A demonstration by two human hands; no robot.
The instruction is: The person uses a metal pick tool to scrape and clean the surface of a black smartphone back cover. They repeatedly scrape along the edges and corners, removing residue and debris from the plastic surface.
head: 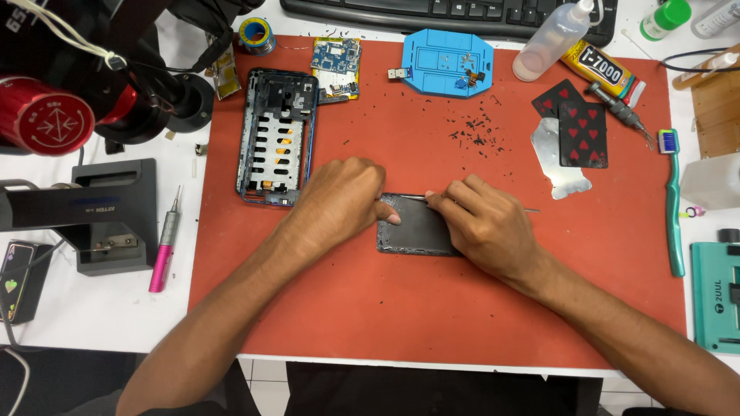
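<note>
A dark grey phone panel [412,231] lies flat in the middle of the red work mat [432,308]. My left hand [339,202] presses on the panel's left end, fingers curled over its edge. My right hand [482,225] rests on the panel's right part and grips thin metal tweezers [416,197], whose tip lies along the panel's top edge near my left fingertips. The panel's right end is hidden under my right hand.
An open phone frame [276,137] lies at the mat's upper left, beside a circuit board [336,68]. A blue holder [447,63], black debris specks [474,131], playing cards [574,123], glue tube [597,68], toothbrush [672,200], pink screwdriver [164,246] and black station [108,216] surround it.
</note>
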